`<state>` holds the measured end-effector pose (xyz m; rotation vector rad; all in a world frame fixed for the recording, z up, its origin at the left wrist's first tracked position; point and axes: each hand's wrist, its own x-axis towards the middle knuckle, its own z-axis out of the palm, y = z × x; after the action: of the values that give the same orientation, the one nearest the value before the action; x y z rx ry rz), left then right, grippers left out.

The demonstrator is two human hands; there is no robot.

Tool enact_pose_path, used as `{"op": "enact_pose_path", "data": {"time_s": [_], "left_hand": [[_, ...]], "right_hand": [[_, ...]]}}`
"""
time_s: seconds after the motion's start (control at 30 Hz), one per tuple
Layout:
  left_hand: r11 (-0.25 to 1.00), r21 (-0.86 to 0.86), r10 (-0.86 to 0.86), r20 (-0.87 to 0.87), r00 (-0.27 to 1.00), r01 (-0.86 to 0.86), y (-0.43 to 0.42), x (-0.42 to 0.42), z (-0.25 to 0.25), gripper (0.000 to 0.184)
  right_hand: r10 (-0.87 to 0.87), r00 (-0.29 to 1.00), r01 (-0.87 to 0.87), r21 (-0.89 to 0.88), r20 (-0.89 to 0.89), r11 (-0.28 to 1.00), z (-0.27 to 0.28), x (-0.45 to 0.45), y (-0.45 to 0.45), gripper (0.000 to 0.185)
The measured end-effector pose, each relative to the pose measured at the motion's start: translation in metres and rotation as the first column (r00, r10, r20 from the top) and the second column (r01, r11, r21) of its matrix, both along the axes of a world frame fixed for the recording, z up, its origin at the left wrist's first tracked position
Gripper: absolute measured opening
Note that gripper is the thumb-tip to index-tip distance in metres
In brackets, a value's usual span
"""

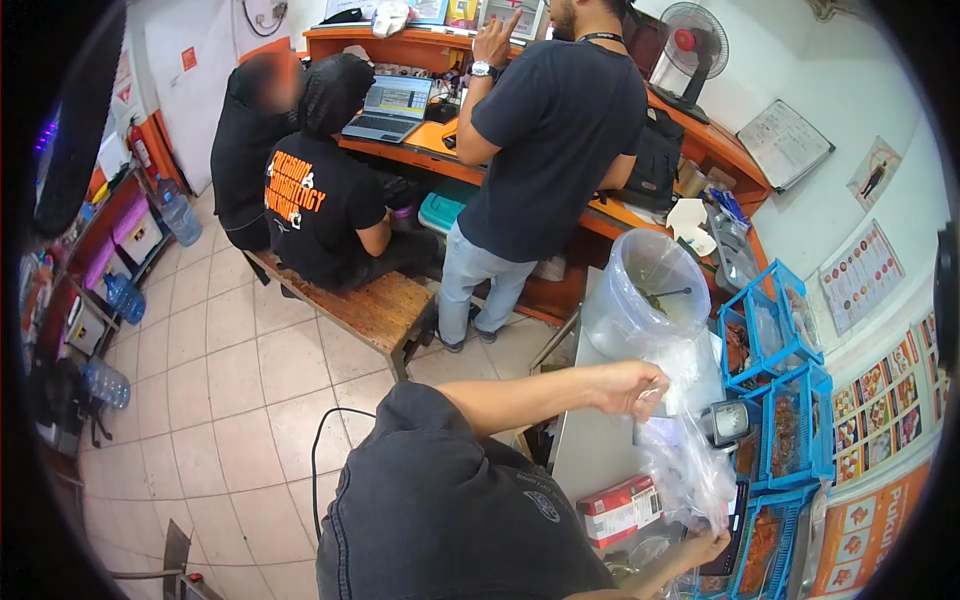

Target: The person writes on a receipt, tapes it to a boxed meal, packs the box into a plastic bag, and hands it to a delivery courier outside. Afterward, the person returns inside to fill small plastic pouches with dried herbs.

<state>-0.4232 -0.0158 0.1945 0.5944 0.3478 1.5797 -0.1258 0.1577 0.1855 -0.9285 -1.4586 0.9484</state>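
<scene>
My left hand (632,388) is closed, its fingers pinching the upper end of a clear plastic bag (685,460). The bag hangs stretched over the counter between my two hands. My right hand (708,546) grips the bag's other end with bent fingers. I cannot make out anything inside the bag. Just beyond it stands a small device with a square screen (727,422), partly covered by the plastic. A large clear-lined bucket (650,285) with green bits and a dark handle inside stands past my left hand. A red and white box (620,510) lies near my right forearm.
Blue baskets (797,425) holding packed items line the wall side of the counter (590,440). One person stands at an orange desk (430,140) with a laptop (385,108); two others sit on a wooden bench (370,305). A fan (690,55) and water bottles (180,215) are farther off.
</scene>
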Motion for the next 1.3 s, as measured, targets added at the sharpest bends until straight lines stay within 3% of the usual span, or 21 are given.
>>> {"op": "enact_pose_path", "data": {"time_s": [0.07,0.1,0.17,0.27,0.37,0.4,0.5,0.57,0.63,0.67,0.73,0.83,0.9,0.97,1.0,1.07,1.1,1.13,1.17,1.23,1.3], "left_hand": [[0.886,0.217,-0.420,0.002,0.908,0.410,-0.001,0.000,-0.005,0.019],[0.921,0.067,-0.361,-0.216,0.907,0.383,-0.009,0.004,0.000,0.019],[0.957,-0.179,-0.289,-0.623,0.727,0.226,-0.032,0.014,0.014,0.018],[0.968,-0.049,-0.127,-0.942,0.311,0.246,-0.027,0.016,-0.008,0.016],[0.992,0.067,0.119,-0.809,0.576,-0.111,-0.035,0.008,0.019,0.014],[0.961,0.102,0.277,-0.437,0.856,-0.258,-0.029,0.006,0.019,0.020],[0.924,-0.106,0.340,-0.206,0.917,-0.367,-0.028,0.003,0.031,0.027],[0.947,-0.186,0.211,-0.258,0.943,-0.262,-0.024,-0.005,0.013,0.032],[0.942,-0.311,0.007,-0.357,0.934,-0.126,-0.033,-0.010,0.009,0.032],[0.933,-0.359,-0.101,-0.327,0.940,-0.024,-0.023,-0.031,-0.031,0.027],[0.893,-0.111,0.259,-0.664,0.701,-0.436,-0.009,-0.019,-0.059,0.029],[0.775,0.421,0.535,-0.834,0.136,-0.471,0.008,0.016,-0.036,0.053],[0.843,0.475,0.482,-0.875,-0.039,-0.251,0.015,0.034,-0.020,0.067],[0.971,0.241,0.241,-0.968,-0.069,0.016,0.028,0.047,-0.017,0.073],[0.998,0.038,0.048,-0.969,0.243,-0.045,0.024,0.044,-0.003,0.072],[0.947,0.224,0.268,-0.947,0.177,-0.231,0.036,0.025,-0.021,0.068],[0.921,0.221,0.238,-0.971,0.015,-0.322,0.032,0.021,-0.009,0.062],[0.921,0.245,0.276,-0.959,0.063,-0.302,0.032,0.017,-0.005,0.060],[0.913,0.283,0.303,-0.953,0.021,-0.294,0.031,0.021,0.002,0.055],[0.956,0.191,0.222,-0.967,0.124,-0.222,0.034,0.023,0.006,0.056],[0.913,0.024,0.248,-0.825,0.508,-0.407,0.038,0.026,-0.001,0.047]], "right_hand": [[0.050,0.997,-0.049,0.013,-0.051,0.999,-0.014,0.017,0.029,0.034],[0.158,0.888,-0.223,-0.103,-0.433,0.969,-0.032,0.031,0.060,0.032],[0.274,0.780,-0.459,-0.215,-0.563,0.862,-0.006,0.039,0.044,0.031],[0.127,0.719,-0.485,-0.362,-0.684,0.796,0.019,0.029,0.022,0.029],[0.329,0.838,-0.500,-0.372,-0.435,0.782,-0.026,0.062,0.058,0.021],[0.439,0.810,-0.579,-0.407,-0.389,0.707,-0.025,0.068,0.053,0.019],[0.824,0.554,-0.673,-0.519,0.118,0.526,-0.016,0.085,0.039,0.024],[0.771,0.438,-0.878,-0.038,-0.462,0.477,-0.009,0.060,0.034,0.024],[0.068,0.729,-0.455,-0.408,-0.681,0.792,0.036,0.020,-0.007,0.032],[0.297,0.609,-0.698,-0.319,-0.735,0.641,0.030,0.022,0.000,0.032],[0.613,0.188,-0.981,-0.114,-0.767,0.159,0.014,0.018,0.015,0.033],[0.711,0.488,-0.856,-0.435,-0.506,0.279,0.007,-0.003,0.003,0.041],[0.742,0.610,-0.756,-0.486,-0.278,0.439,0.011,-0.022,0.001,0.045],[0.689,0.705,-0.671,-0.472,-0.167,0.572,0.014,-0.033,0.009,0.051],[0.655,0.715,-0.676,-0.482,-0.245,0.558,0.018,-0.033,0.017,0.052],[0.863,0.489,-0.802,-0.327,0.123,0.501,0.036,-0.027,0.041,0.038],[0.814,0.555,-0.741,-0.344,0.170,0.577,0.041,-0.028,0.038,0.035],[0.761,0.611,-0.669,-0.370,0.219,0.644,0.043,-0.030,0.031,0.032],[0.814,0.483,-0.697,-0.422,0.322,0.580,0.047,-0.033,0.038,0.029],[0.783,0.611,-0.680,-0.429,0.116,0.594,0.049,-0.036,0.031,0.031],[0.732,0.577,-0.816,-0.205,-0.363,0.541,0.046,-0.040,0.032,0.052]]}}
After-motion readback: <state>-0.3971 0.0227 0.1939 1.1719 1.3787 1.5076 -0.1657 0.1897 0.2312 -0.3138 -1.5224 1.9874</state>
